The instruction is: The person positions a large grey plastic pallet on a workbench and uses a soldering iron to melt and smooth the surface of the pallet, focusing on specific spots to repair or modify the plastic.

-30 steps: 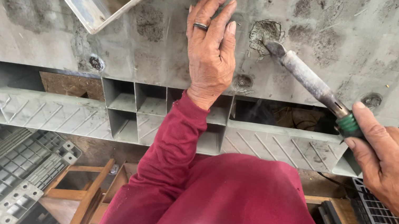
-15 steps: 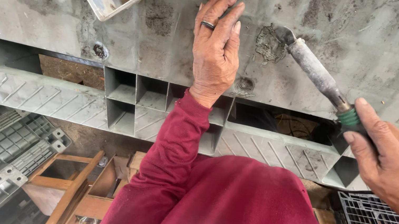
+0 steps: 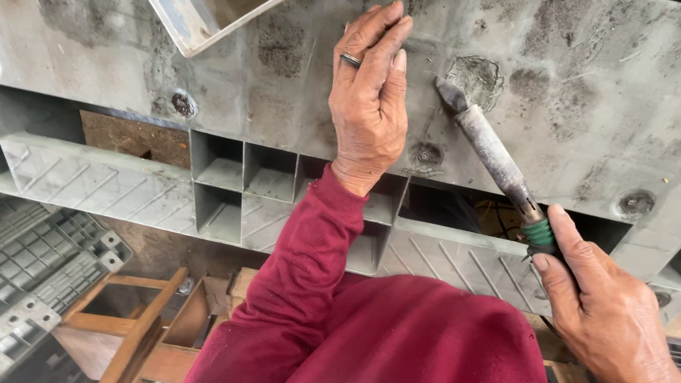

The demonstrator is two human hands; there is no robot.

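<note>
Clamped in my right hand, the soldering iron tip sits beside the pallet's rough melted patch, left hand flat, open, repair seemingly unfinished

— What is the tool like?

— It is a long gray metal rod, dirty and worn, with a green handle at the near end. It lies slanted. Its dark tip touches the big gray plastic pallet, right at a rough round patch on the pallet's top.

— And the pallet?

— It is flat, wide and stained with dark marks. Its front side has open square pockets, just below where the tool's handle is.
</note>
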